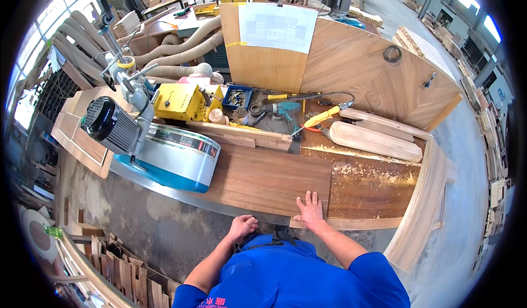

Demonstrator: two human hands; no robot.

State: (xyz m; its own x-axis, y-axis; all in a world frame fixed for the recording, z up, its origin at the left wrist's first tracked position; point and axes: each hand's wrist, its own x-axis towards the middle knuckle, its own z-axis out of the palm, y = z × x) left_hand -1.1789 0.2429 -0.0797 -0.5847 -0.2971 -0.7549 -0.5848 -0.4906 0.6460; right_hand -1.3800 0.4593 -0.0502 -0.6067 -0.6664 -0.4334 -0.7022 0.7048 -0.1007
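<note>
A flat brown wooden panel (263,176) lies on the saw table in front of me. My right hand (309,209) rests flat on its near right corner, fingers spread. My left hand (241,227) is curled over the near metal edge of the table (219,208), just left of the right hand; whether it grips anything is hidden. To the left of the panel stands the saw's round blue and grey guard (175,157) with its black motor (107,122).
Sawdust covers the bench (373,173) to the right. Shaped pale wood pieces (373,139), a yellow air gun (324,116), a teal drill (285,110) and a yellow tool box (178,102) lie behind. Large upright panels (373,72) stand at the back. Wood offcuts (126,275) sit at lower left.
</note>
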